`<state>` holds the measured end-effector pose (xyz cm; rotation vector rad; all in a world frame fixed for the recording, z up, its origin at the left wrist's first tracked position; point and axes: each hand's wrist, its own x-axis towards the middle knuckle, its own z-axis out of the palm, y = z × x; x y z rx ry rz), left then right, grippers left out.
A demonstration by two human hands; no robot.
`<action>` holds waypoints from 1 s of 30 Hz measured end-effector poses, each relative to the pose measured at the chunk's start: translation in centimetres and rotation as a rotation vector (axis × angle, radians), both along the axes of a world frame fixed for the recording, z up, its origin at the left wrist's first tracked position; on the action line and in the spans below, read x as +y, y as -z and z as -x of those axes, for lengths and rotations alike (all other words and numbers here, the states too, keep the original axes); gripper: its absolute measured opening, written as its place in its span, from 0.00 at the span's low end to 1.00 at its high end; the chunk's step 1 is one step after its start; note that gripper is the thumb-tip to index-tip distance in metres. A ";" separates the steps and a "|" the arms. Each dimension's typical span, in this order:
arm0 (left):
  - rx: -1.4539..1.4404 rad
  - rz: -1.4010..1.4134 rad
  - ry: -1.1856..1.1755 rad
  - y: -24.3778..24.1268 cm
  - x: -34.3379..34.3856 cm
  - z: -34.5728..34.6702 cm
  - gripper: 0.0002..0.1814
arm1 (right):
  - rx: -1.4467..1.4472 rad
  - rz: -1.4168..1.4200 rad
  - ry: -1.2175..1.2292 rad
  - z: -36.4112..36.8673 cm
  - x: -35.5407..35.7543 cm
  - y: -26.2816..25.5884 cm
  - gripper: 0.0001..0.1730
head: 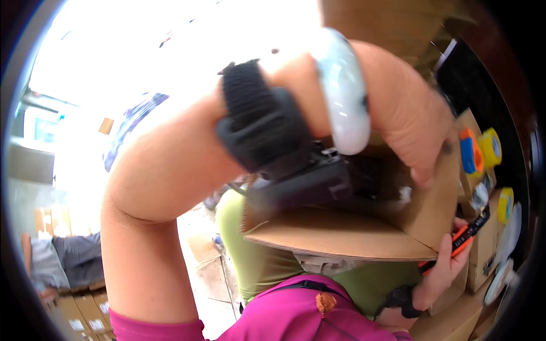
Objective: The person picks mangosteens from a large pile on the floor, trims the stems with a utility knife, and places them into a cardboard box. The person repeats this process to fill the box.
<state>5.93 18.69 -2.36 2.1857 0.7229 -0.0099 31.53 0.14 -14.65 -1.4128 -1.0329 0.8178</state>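
An opened cardboard box (349, 238) sits before me, its inside dark, with a small whitish thing (404, 194) visible in it. My left hand (418, 119) reaches over from above and grips the box's right wall, its thumb inside. That arm wears a pale stone bangle (344, 102) and a black strap (251, 102) with a black device (303, 183) beneath the wrist. Low on the right, my right hand (445, 260) holds an orange and black utility knife (465, 236) beside the box's corner. A black band (401, 300) circles the right wrist.
On the right lie rolls of yellow tape (490, 147), an orange and blue tape dispenser (471, 151) and cardboard boxes (484, 251). Stacked cartons (87, 313) stand at the lower left, near another person in grey clothes (76, 260). The upper left is overexposed.
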 end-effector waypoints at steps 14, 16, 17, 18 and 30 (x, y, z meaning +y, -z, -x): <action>-0.311 0.125 -1.518 13.6 -23.3 38.3 0.27 | -0.224 0.060 -0.040 -0.9 1.1 -0.6 0.21; -0.411 0.173 -1.693 21.5 -26.9 40.4 0.25 | -0.297 0.060 -0.021 -2.0 1.3 -0.2 0.21; -0.441 0.178 -1.765 25.1 -28.4 40.7 0.24 | -0.363 0.042 -0.012 -2.8 1.3 0.2 0.22; -0.429 0.283 -1.785 29.0 -29.3 41.0 0.24 | -0.396 0.033 -0.025 -5.0 1.2 0.7 0.22; -0.092 -0.180 -2.311 44.7 -30.7 47.8 0.12 | -1.091 -0.152 0.055 -0.4 0.1 -2.6 0.29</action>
